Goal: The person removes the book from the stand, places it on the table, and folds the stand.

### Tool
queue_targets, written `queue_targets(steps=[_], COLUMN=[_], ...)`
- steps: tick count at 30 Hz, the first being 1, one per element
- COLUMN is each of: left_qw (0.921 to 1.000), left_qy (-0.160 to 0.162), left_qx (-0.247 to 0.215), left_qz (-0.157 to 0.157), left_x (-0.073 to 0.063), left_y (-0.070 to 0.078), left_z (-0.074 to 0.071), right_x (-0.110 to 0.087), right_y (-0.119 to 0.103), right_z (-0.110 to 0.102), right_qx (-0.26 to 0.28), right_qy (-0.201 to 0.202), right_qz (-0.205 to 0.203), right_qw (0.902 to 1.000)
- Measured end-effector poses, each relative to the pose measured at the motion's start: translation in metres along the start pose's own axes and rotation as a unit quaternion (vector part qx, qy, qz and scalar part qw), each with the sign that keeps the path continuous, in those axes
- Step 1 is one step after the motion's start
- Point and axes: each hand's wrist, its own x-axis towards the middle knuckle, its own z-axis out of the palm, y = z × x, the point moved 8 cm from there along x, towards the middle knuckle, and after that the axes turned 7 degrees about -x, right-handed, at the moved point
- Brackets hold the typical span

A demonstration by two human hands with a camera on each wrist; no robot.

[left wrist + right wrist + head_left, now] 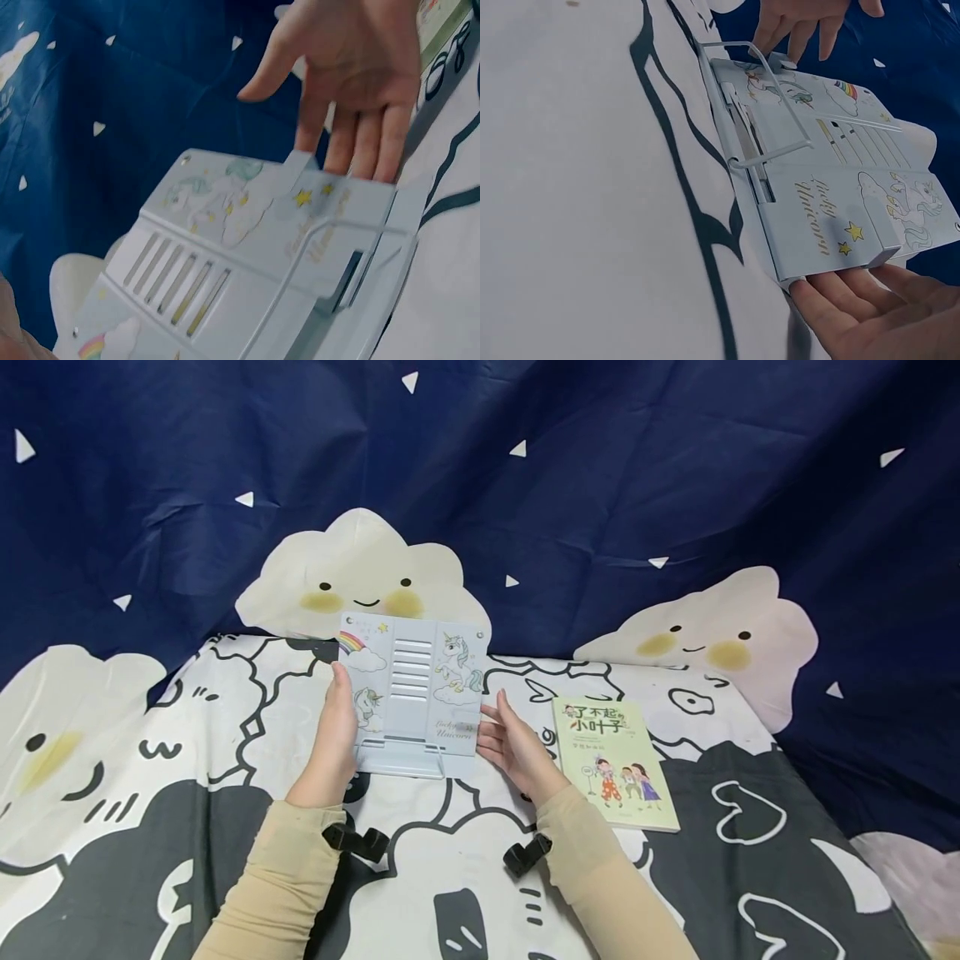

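A pale blue book stand [411, 693] printed with unicorns, a rainbow and stars stands tilted back on the cloth. Slots run down its middle, and a wire bar [774, 160] sticks out along its lower front. My left hand [335, 739] is at the stand's left edge, its thumb pointing up; in the right wrist view its fingers [802, 37] extend fairly straight toward that edge. On the other side, my right hand [517, 747] has straight fingers reaching to the right edge, tips partly hidden behind the panel. Its thumb [264, 79] stays apart from the stand.
A light green book [618, 768] with cartoon figures lies flat to the right of my right hand. Black-and-white patterned cloth [442, 852] covers the surface. Behind it hangs a dark blue curtain [570, 518] with clouds and white triangles.
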Motion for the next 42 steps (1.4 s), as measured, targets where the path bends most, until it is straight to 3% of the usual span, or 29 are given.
queue_targets(steps=[8, 19, 26, 42], left_qw=[0.9932, 0.987, 0.9773, 0.9613], left_qy=[0.004, -0.014, -0.069, -0.14], left_qx=[0.116, 0.16, 0.199, 0.22], left_qz=[-0.012, 0.001, 0.025, 0.089], left_x=[0.001, 0.002, 0.004, 0.006], left_y=[-0.009, -0.013, -0.014, -0.015], left_z=[0.018, 0.021, 0.026, 0.029], right_x=[0.004, 0.003, -0.004, -0.03], right_y=[-0.001, 0.001, 0.005, 0.012], right_z=[0.001, 0.0, -0.003, -0.011], right_qx=[0.008, 0.003, 0.012, -0.022], right_qy=[-0.01, -0.008, -0.008, 0.005], right_qz=[0.004, 0.008, 0.012, 0.011], right_qw=[0.9999, 0.9999, 0.9998, 0.9997])
